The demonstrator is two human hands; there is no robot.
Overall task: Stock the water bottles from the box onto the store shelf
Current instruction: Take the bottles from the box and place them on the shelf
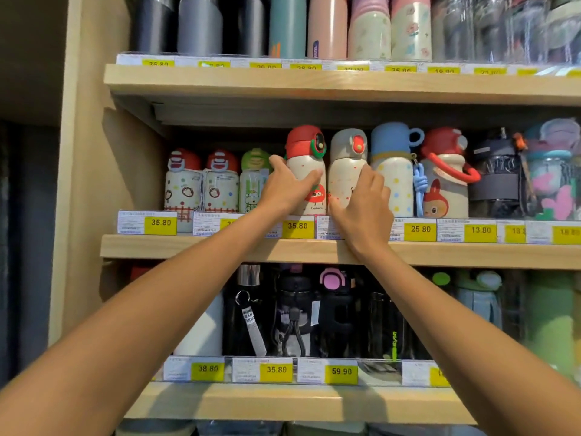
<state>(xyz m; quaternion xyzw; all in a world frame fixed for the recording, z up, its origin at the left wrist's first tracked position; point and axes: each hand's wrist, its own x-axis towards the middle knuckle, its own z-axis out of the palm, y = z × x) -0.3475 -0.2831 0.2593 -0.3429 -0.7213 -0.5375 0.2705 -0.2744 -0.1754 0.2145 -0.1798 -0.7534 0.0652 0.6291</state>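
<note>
Two cream water bottles stand upright side by side on the middle shelf [456,254]. My left hand [287,187] grips the one with the red lid [306,165], thumb across its front and fingers round its left side. My right hand [364,202] holds the one with the grey lid [345,168], fingers curled on its right side. Both bottles rest on the shelf board behind the price tags. The box is not in view.
Left of my hands stand three small cartoon bottles [201,184]; to the right are a blue-lidded dotted bottle [393,171] and a red-handled one [446,180]. The shelves above and below are packed with bottles. A wooden side panel [85,171] bounds the left.
</note>
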